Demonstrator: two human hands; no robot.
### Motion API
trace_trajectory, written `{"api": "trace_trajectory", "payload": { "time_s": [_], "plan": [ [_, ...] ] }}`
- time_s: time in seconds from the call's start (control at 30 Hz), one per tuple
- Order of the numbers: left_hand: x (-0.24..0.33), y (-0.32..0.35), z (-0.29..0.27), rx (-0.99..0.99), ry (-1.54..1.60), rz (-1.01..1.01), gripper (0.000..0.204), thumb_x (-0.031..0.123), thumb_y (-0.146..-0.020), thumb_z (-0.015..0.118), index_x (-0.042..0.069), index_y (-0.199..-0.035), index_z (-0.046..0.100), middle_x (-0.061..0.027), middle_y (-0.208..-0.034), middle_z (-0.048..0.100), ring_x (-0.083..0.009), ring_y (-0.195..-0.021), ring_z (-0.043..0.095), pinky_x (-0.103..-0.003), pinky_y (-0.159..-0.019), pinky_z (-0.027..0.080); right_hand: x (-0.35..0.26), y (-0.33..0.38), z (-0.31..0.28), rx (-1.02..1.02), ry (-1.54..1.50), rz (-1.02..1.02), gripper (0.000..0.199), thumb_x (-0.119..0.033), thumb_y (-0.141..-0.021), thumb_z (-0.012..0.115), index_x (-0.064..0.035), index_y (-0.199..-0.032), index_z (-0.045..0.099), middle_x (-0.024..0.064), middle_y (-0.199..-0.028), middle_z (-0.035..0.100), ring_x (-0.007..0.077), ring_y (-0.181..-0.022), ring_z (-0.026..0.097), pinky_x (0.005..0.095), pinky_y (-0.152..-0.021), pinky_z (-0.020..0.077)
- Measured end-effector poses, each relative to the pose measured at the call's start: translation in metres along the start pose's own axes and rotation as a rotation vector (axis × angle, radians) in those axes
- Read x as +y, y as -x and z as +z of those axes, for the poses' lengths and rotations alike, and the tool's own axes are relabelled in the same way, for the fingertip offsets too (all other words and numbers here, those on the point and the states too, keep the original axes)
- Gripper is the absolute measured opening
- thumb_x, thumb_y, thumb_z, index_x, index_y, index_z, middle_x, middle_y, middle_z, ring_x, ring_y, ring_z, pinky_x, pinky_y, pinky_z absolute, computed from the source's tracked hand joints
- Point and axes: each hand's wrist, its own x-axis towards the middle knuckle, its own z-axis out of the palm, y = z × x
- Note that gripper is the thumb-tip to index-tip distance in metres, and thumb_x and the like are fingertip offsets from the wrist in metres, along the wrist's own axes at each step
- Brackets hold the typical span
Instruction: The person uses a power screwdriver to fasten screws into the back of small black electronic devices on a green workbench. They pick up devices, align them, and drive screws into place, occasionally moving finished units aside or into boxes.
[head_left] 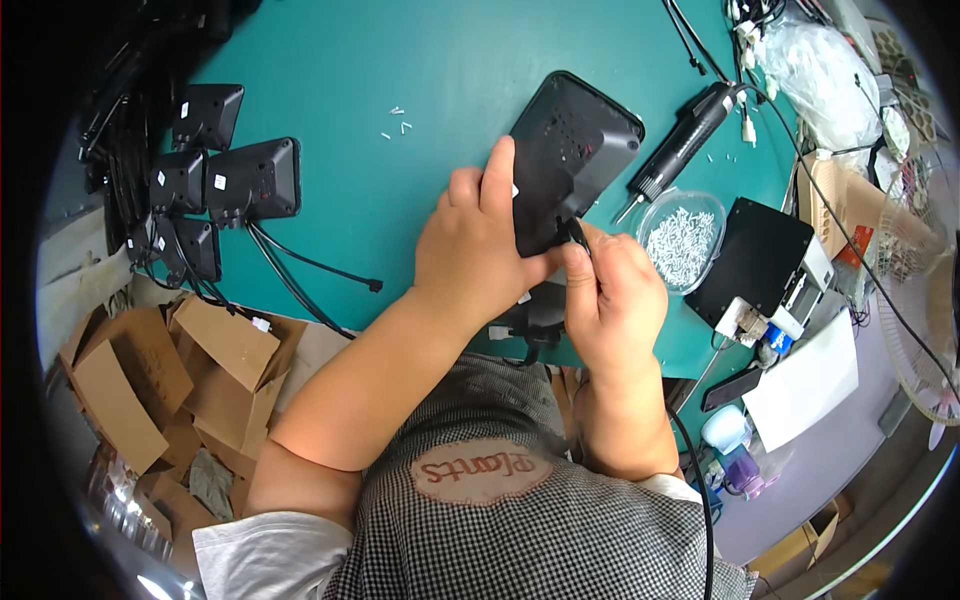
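A black plastic device housing (pixel 570 125) is tilted over the green table, its back with small holes facing up. My left hand (pixel 468 245) grips it along the left side, fingers closed around the edge. At its lower end, my right hand (pixel 618 300) pinches a black cable (pixel 577 234) between thumb and fingers, right against the housing. Where the cable enters is partly hidden by the fingers. Another black unit (pixel 540 312) lies partly under my wrists at the table's near edge.
A black electric screwdriver (pixel 685 145) lies right of the housing, beside a clear dish (pixel 716 262) of small screws. Several black units with cables (pixel 255 180) stand at left. Loose screws (pixel 398 124) lie on the green table (pixel 350 60). Cardboard boxes (pixel 130 400) are below left; a fan (pixel 915 290) stands right.
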Motion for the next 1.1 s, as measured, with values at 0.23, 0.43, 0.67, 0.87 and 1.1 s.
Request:
{"api": "trace_trajectory", "payload": {
  "time_s": [0.23, 0.43, 0.67, 0.87, 1.1],
  "plan": [
    [-0.012, 0.001, 0.003, 0.041, 0.091, 0.128, 0.110, 0.037, -0.057, 0.084, 0.009, -0.142, 0.019, -0.0179, -0.110, 0.046, -0.0357, -0.096, 0.052, -0.043, -0.080, 0.047, -0.004, -0.002, -0.005, -0.055, -0.082, -0.086, 0.024, -0.020, -0.071, 0.073, -0.0035, -0.087, 0.065, 0.0070, -0.069, 0.056, 0.0255, -0.057, 0.056, 0.0327, -0.051, 0.0453],
    [-0.016, 0.000, -0.023, -0.200, 0.314, 0.245, 0.109, 0.031, -0.055, 0.085, 0.013, -0.142, 0.021, -0.0159, -0.115, 0.045, -0.0353, -0.101, 0.052, -0.043, -0.086, 0.045, 0.026, -0.013, -0.014, 0.370, -1.147, 0.336, 0.107, -0.057, -0.071, 0.072, -0.0090, -0.145, 0.012, 0.0155, -0.135, 0.036, 0.0295, -0.122, 0.042, 0.0430, -0.097, 0.0411],
    [0.004, 0.015, -0.027, -0.190, 0.250, 0.331, 0.116, 0.033, -0.048, 0.087, 0.017, -0.144, 0.023, -0.0142, -0.116, 0.043, -0.0346, -0.098, 0.052, -0.043, -0.084, 0.046, 0.014, -0.020, 0.002, 0.073, -1.644, 0.325, 0.130, -0.065, -0.045, 0.080, -0.0151, -0.146, 0.014, 0.0214, -0.136, 0.038, 0.0371, -0.129, 0.036, 0.0492, -0.104, 0.0367],
    [0.019, 0.023, -0.031, -0.207, 0.258, 0.329, 0.117, 0.049, -0.052, 0.082, 0.009, -0.144, 0.022, -0.0199, -0.122, 0.044, -0.0369, -0.107, 0.049, -0.044, -0.087, 0.045, 0.004, -0.016, -0.005, 0.238, -1.750, 0.333, 0.122, -0.068, -0.046, 0.076, -0.0170, -0.143, 0.023, 0.0196, -0.135, 0.039, 0.0345, -0.128, 0.039, 0.0511, -0.105, 0.0356],
    [0.022, 0.023, -0.029, 0.045, 0.137, 0.481, 0.099, 0.061, -0.064, 0.068, 0.012, -0.141, 0.031, -0.0227, -0.119, 0.043, -0.0393, -0.102, 0.051, -0.045, -0.079, 0.048, 0.007, -0.015, -0.001, 0.245, -1.854, 0.205, 0.114, -0.063, -0.051, 0.077, -0.0156, -0.141, 0.025, 0.0180, -0.135, 0.041, 0.0322, -0.128, 0.040, 0.0488, -0.106, 0.0356]
  ]
}}
